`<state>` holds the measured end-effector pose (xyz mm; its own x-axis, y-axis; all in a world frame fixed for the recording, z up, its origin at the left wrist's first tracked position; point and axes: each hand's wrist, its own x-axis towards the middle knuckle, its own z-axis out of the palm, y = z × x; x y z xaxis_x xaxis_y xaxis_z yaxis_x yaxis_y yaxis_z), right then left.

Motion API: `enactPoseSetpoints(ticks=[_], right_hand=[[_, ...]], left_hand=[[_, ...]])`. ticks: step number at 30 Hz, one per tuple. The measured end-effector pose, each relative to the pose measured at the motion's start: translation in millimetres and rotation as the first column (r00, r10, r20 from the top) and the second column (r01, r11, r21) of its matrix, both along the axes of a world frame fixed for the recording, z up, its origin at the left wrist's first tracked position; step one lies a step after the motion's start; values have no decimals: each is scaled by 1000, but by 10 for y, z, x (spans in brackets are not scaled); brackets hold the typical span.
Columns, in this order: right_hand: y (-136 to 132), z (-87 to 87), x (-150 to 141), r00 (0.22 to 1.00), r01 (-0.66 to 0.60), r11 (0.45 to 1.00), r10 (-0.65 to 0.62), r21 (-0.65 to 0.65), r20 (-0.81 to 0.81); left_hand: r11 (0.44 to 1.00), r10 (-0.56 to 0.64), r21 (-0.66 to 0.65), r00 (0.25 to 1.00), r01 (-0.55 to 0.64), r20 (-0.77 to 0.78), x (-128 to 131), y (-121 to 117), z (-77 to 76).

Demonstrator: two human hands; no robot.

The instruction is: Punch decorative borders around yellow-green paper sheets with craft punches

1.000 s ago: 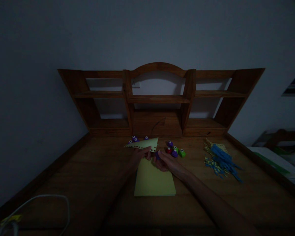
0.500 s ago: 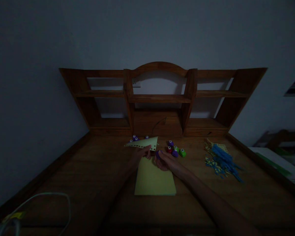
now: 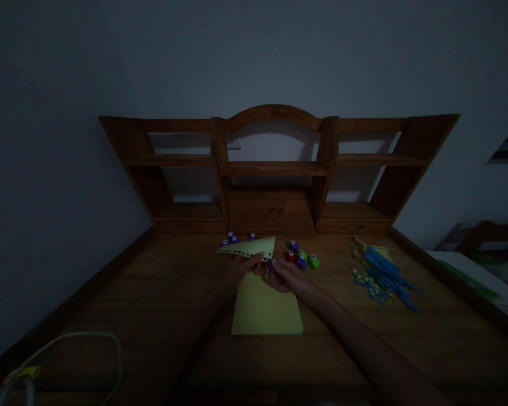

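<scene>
My left hand [image 3: 246, 266] pinches a pale yellow sheet of paper [image 3: 254, 246], which has a row of punched holes along its near edge. Closed around a purple craft punch [image 3: 272, 264] is my right hand [image 3: 284, 273], right at the sheet's lower right corner. I cannot tell whether the paper sits inside the punch's slot. Beneath both hands lies a stack of yellow paper [image 3: 266, 310] on the desk. Purple, red and green craft punches [image 3: 301, 261] stand just right of my right hand, and more purple punches [image 3: 231, 238] stand behind the held sheet.
A wooden shelf unit [image 3: 275, 169] rises along the desk's back edge. On the right lie a heap of blue paper strips [image 3: 383, 270], small punched bits [image 3: 366, 282] and a hole-covered yellow sheet [image 3: 383, 252]. A pale cable [image 3: 88, 333] loops at front left.
The held sheet has shifted slightly to the right, its corner now closer to the purple punch. My right hand stays in nearly the same place, still gripping the punch.
</scene>
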<state>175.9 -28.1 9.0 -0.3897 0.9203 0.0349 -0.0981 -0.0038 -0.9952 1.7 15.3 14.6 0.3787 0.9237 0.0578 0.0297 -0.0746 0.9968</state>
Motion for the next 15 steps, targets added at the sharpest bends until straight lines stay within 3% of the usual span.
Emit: enactPoseSetpoints(ticks=[8, 15], right_hand=[[-1, 10, 0, 1000, -6, 1000, 6, -12, 3], [31, -16, 4, 995, 25, 996, -32, 82, 91]], left_hand=[[999, 37, 20, 999, -36, -11, 0, -8, 1], [997, 43, 58, 999, -41, -24, 0, -49, 50]])
